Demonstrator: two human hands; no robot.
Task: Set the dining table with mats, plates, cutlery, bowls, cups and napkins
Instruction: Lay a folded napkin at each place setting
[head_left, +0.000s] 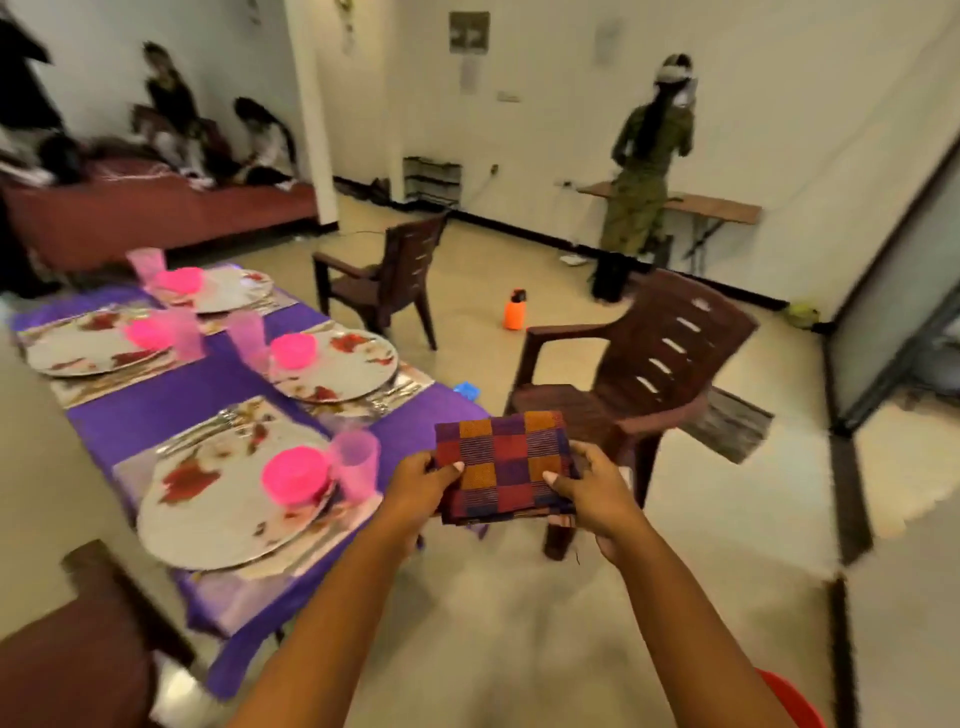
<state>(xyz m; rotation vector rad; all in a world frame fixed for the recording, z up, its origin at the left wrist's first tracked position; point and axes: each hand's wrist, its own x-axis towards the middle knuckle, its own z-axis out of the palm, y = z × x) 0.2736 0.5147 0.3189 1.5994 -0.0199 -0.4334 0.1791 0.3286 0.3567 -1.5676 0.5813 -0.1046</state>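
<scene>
White walls (545, 135), beige tiled floor (493, 597), brown plastic chairs (639, 364), maroon bed (156, 208), folding side table (717, 208)

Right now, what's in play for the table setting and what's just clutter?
In play: napkins held in left hand and right hand; plates; bowls; cups; cutlery; mats.
Clutter: orange bottle; chairs; blue item on floor.
</scene>
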